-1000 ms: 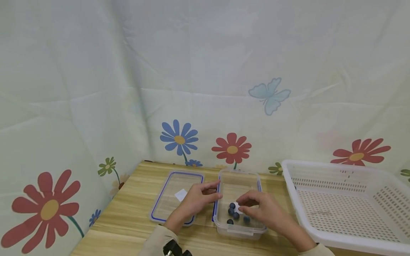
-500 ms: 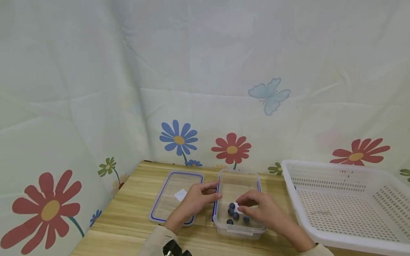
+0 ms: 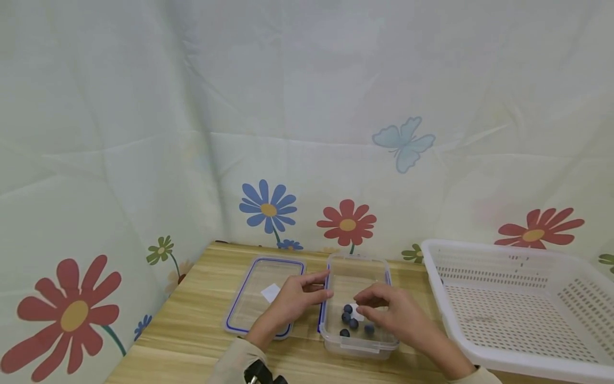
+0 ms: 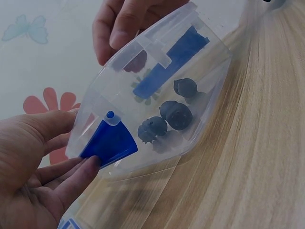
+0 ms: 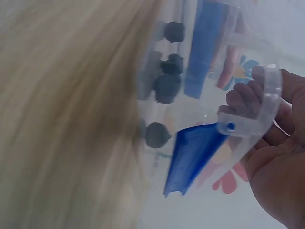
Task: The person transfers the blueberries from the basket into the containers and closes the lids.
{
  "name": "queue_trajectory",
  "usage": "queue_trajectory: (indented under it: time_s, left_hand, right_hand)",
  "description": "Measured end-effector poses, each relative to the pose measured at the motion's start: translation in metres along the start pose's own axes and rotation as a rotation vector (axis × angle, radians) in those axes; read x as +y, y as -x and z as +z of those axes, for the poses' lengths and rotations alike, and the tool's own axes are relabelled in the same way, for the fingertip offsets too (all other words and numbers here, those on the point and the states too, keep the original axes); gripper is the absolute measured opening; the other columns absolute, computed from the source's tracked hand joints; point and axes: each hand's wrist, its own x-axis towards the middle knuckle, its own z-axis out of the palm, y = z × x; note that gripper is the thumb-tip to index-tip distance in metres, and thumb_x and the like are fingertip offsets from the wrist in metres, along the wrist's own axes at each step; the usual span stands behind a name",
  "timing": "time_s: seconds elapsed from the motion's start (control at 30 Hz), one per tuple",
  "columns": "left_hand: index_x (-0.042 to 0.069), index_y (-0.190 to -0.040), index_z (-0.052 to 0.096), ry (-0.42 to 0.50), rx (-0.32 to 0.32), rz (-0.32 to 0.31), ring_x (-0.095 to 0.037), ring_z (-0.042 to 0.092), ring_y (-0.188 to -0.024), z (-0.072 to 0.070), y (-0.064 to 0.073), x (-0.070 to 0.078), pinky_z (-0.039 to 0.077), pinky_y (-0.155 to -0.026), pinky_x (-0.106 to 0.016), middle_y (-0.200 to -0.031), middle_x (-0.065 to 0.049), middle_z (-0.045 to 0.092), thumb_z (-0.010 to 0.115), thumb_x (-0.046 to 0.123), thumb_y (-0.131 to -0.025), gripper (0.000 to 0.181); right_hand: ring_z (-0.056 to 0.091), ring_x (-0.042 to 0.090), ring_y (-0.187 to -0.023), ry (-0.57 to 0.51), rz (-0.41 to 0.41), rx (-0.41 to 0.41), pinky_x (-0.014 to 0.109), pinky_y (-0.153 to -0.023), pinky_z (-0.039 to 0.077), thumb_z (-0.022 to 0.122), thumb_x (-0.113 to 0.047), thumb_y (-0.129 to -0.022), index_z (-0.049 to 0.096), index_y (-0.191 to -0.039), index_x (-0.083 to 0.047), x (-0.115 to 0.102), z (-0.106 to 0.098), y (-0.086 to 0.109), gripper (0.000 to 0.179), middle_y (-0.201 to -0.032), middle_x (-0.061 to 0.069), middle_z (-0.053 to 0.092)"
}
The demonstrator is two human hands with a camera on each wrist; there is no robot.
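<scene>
A clear plastic food container (image 3: 362, 349) with blue side latches stands on the table, with several blueberries (image 3: 353, 324) in its near half. My left hand (image 3: 292, 298) holds its left side, thumb over the rim. In the left wrist view, the fingers of that left hand (image 4: 43, 162) rest against a blue latch (image 4: 109, 143). Over the right rim reaches my right hand (image 3: 390, 309), its bent fingertips above the berries with a gap between thumb and index finger. No berry shows between the fingers of the right hand (image 5: 276, 143) in the right wrist view.
Left of the container lies its clear lid with a blue seal (image 3: 235, 298), a white label (image 3: 271, 292) on it. A large white perforated basket (image 3: 523, 325) stands at the right. Behind the wooden table (image 3: 182, 330) hangs a flower-printed curtain (image 3: 307, 106).
</scene>
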Motion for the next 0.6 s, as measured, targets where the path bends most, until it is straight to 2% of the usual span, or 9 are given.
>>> queue_trajectory:
  time_s: [0.17, 0.3, 0.47, 0.6]
  left_hand:
    - [0.005, -0.149, 0.062, 0.0, -0.002, 0.011, -0.033, 0.066, -0.125, 0.0, -0.001, -0.001, 0.056, -0.101, -0.047, -0.141, -0.02, 0.066, 0.077, 0.021, -0.1, 0.053]
    - [0.003, -0.148, 0.062, 0.013, -0.004, 0.016, -0.033, 0.066, -0.124, 0.0, -0.001, -0.002, 0.057, -0.1, -0.045, -0.14, -0.022, 0.065, 0.077, 0.018, -0.101, 0.052]
    - [0.003, -0.148, 0.062, 0.032, -0.001, -0.001, -0.031, 0.068, -0.121, 0.001, 0.0, -0.002, 0.058, -0.099, -0.044, -0.138, -0.024, 0.066, 0.077, 0.018, -0.1, 0.052]
    - [0.003, -0.149, 0.061, 0.045, -0.007, 0.003, -0.031, 0.068, -0.122, -0.001, -0.001, -0.003, 0.058, -0.097, -0.041, -0.14, -0.023, 0.065, 0.077, 0.019, -0.1, 0.053]
  right_hand:
    - [0.074, 0.013, -0.096, 0.008, -0.015, 0.033, 0.034, -0.085, 0.062, 0.081, -0.014, -0.097, 0.08, -0.107, -0.012, -0.012, -0.005, -0.001, 0.01, -0.105, -0.003, 0.078]
    - [0.074, 0.013, -0.096, -0.017, -0.038, 0.074, 0.033, -0.085, 0.062, 0.081, -0.014, -0.097, 0.08, -0.108, -0.012, -0.025, -0.011, 0.001, 0.011, -0.106, 0.0, 0.078]
    - [0.074, 0.012, -0.097, -0.031, -0.055, 0.119, 0.031, -0.086, 0.061, 0.08, -0.015, -0.097, 0.08, -0.11, -0.013, -0.042, -0.027, 0.002, 0.013, -0.108, -0.004, 0.077]
    - [0.073, 0.01, -0.1, 0.019, -0.07, 0.175, 0.031, -0.089, 0.061, 0.081, -0.014, -0.096, 0.08, -0.111, -0.018, -0.057, -0.045, 0.001, 0.015, -0.108, -0.01, 0.076]
